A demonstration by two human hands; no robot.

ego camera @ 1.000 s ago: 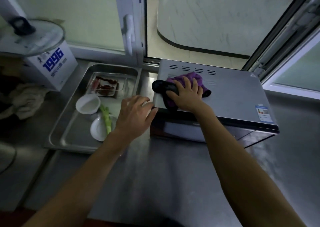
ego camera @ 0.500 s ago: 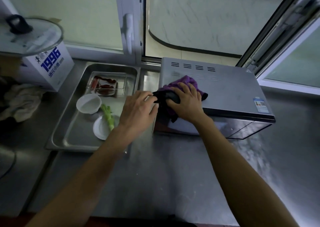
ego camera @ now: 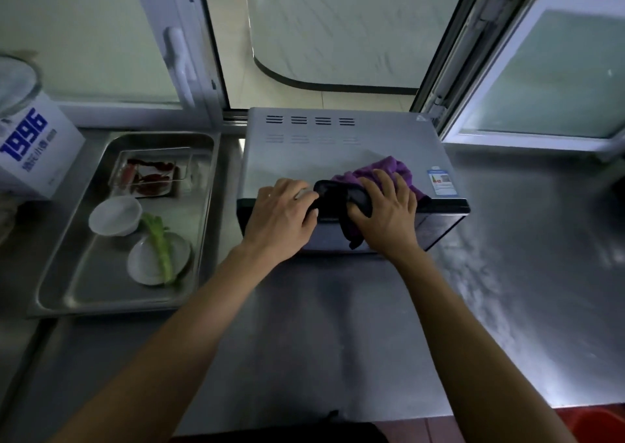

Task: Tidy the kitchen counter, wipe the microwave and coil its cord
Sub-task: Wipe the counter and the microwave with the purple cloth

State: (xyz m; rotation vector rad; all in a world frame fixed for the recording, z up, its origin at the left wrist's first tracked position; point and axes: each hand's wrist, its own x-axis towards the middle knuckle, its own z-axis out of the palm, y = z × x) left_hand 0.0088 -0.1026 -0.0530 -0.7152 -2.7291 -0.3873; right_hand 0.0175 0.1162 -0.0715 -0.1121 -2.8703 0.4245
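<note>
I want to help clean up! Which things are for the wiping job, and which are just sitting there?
For the job:
microwave
purple cloth
left hand
right hand

Just sitting there:
metal tray
white bowl
green vegetable
1996 box

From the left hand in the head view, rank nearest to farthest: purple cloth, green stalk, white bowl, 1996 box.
1. Purple cloth, just right, under the right hand.
2. Green stalk, left, on the tray.
3. White bowl, farther left.
4. 1996 box, far left.

Glass lid (ego camera: 15, 82) cut off left; cloth (ego camera: 389, 170) partly under right hand (ego camera: 385, 212).
</note>
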